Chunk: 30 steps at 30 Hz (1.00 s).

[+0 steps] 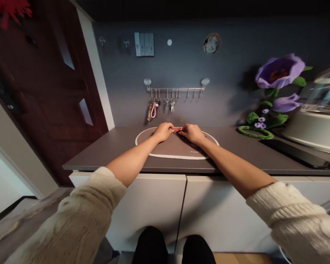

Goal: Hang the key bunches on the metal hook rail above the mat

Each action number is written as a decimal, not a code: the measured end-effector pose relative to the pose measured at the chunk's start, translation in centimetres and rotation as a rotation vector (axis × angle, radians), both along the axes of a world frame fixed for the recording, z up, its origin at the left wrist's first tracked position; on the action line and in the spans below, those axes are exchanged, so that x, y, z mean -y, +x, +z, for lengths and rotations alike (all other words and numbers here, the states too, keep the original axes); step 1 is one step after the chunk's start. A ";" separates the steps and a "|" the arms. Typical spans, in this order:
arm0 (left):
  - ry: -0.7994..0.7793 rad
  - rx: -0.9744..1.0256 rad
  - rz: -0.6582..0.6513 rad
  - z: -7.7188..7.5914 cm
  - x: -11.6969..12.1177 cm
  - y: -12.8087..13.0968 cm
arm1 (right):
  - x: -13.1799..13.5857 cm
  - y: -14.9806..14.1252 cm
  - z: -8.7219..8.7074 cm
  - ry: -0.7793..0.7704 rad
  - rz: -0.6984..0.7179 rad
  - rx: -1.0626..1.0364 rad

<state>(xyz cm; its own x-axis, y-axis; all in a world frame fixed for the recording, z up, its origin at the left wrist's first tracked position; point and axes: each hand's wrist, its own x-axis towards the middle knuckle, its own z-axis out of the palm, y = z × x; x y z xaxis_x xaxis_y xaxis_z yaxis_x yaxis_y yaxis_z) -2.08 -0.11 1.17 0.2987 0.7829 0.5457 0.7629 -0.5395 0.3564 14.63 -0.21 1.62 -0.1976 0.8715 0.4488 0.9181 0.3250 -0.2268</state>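
Your left hand [162, 132] and right hand [192, 133] close in narrow pinches on a small red item [177, 130], so mostly hidden by your fingers that its kind can't be told, at frame centre above the oval mat [176, 148] on the countertop [231, 146].

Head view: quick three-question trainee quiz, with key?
1. What colour is the small item between the left hand and right hand?
2. True or false: the keys hang from the rail above the mat.
3. In this view, the purple flower stands: A) left of the mat, B) right of the mat, C) on the mat.

Key: 1 red; 2 true; 3 B.
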 end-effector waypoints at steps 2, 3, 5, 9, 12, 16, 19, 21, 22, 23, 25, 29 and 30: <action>0.004 0.003 -0.018 0.0 -0.1 0.0 | -0.2 0.0 0.0 0.000 -0.001 0.029; 0.009 0.001 -0.026 -0.1 -0.1 0.0 | -0.2 0.0 0.1 -0.002 0.003 0.042; 0.016 -0.001 -0.036 -0.1 -0.2 0.0 | -0.1 0.0 0.3 -0.007 0.014 0.059; 0.005 -0.010 -0.033 -0.2 -0.2 0.2 | 0.2 -0.2 0.8 -0.017 0.032 0.042; -0.003 -0.016 -0.035 -0.1 0.0 0.3 | 0.4 -0.3 1.1 -0.026 0.051 -0.014; 0.026 -0.022 -0.058 -0.1 -0.1 0.3 | 0.2 -0.3 1.1 -0.025 0.080 -0.095; 0.048 -0.023 -0.069 -0.2 -0.4 0.3 | -0.1 -0.2 1.0 -0.005 0.117 -0.134; 0.045 -0.010 -0.079 -0.3 -0.5 0.3 | -0.3 -0.1 0.9 0.015 0.144 -0.164; 0.040 0.001 -0.083 -0.3 -0.5 0.3 | -0.4 -0.1 0.8 0.025 0.157 -0.179; 0.033 0.015 -0.086 -0.3 -0.5 0.3 | -0.4 -0.1 0.8 0.037 0.169 -0.195; 0.018 0.043 -0.088 -0.3 -0.4 0.4 | -0.4 -0.1 0.8 0.064 0.195 -0.219; 0.007 0.083 -0.098 -0.2 -0.1 0.6 | -0.2 -0.2 0.9 0.109 0.239 -0.258; 0.008 0.092 -0.095 -0.1 -0.1 0.6 | -0.1 -0.3 0.9 0.119 0.251 -0.274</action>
<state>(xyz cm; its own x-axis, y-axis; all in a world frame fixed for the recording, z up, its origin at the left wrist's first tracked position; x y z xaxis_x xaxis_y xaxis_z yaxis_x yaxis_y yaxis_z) -1.47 -0.05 1.04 0.3198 0.7487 0.5807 0.6724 -0.6111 0.4176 14.36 -0.09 2.53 -0.2570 0.7497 0.6098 0.7174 0.5708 -0.3995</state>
